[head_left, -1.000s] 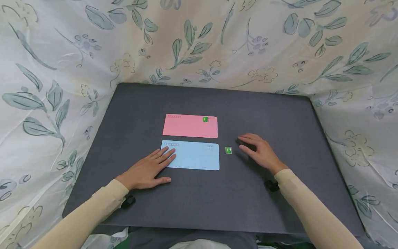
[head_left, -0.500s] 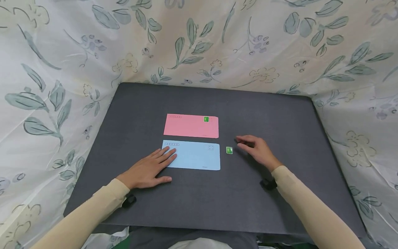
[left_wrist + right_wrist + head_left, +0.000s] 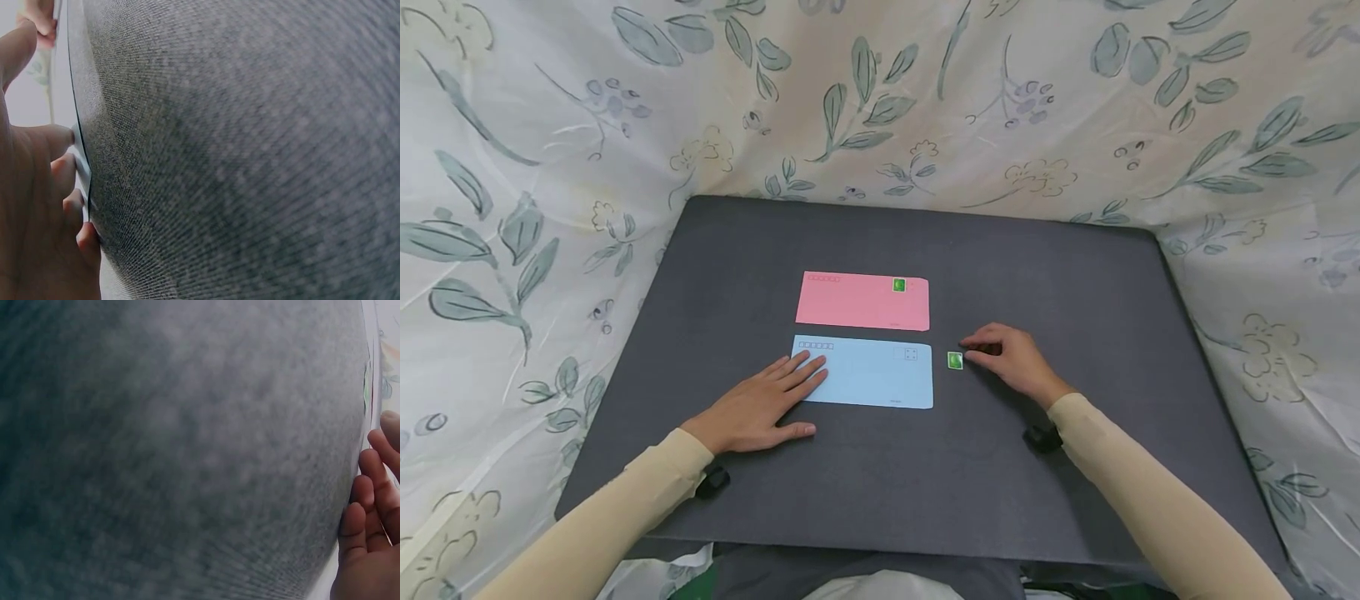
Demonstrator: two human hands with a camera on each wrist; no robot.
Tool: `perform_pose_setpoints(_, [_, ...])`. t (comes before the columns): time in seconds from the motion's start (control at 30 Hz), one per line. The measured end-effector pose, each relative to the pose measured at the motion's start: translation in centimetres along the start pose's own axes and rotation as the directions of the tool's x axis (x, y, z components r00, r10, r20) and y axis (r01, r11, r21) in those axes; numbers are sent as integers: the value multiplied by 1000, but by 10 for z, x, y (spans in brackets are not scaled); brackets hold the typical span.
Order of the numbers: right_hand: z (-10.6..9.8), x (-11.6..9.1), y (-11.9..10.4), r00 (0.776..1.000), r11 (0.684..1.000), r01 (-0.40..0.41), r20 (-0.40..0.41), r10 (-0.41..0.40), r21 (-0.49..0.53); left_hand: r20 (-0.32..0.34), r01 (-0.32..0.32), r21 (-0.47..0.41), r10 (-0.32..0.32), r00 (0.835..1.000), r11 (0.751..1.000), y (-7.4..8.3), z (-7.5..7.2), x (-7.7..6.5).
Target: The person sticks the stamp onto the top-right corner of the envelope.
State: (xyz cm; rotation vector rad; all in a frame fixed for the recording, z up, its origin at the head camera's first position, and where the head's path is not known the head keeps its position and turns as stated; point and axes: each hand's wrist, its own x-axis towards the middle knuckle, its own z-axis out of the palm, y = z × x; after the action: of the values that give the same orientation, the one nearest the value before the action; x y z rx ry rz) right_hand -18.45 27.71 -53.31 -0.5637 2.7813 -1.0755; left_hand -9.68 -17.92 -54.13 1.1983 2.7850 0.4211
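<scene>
A light blue envelope [image 3: 872,379] lies on the dark table, postcode boxes at its upper left and a small square printed at upper right. My left hand [image 3: 763,404] rests flat on its left end, fingers spread and thumb on the table. Just right of the envelope lies a small green postage stamp [image 3: 955,361] with a white border. My right hand [image 3: 1011,360] is right at the stamp's right side, thumb and index finger apart and lightly bent. In the right wrist view, the fingers [image 3: 354,519] curve close over the table, and the stamp shows as a green sliver.
A pink envelope [image 3: 857,302] lies behind the blue one, bearing a similar green stamp [image 3: 898,285] at its upper right. The dark tabletop [image 3: 880,492] is bordered at the back and sides by a leaf-patterned curtain [image 3: 955,108].
My right hand has moved left and slightly lower, bringing its fingertips up to the loose stamp. My left hand stays in place on the blue envelope.
</scene>
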Motion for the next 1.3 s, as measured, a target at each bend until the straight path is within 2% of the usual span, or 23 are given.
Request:
perform_pose_setpoints(0.43, [11,2,-7,996,989,78,-35,-83,-128,-21,-13,-2,13,1000,1000,-3,2,-1])
perform_pose_setpoints(0.67, [11,3,-13,993,980,111,-19,-115,-167,-27,-27,7,27,999,1000,-4,0,-2])
perform_pose_setpoints(0.8, [11,4,-15,995,981,95,-10,-98,-170,-16,-22,6,22,1000,1000,-5,0,-2])
perform_pose_setpoints(1.1, [10,6,-18,999,990,-23,26,27,-142,-4,-17,0,17,1000,1000,-5,0,-1])
perform_pose_setpoints(1.3, [9,7,-20,997,992,-58,42,63,-110,-2,-15,-7,15,1000,1000,-4,-2,-1])
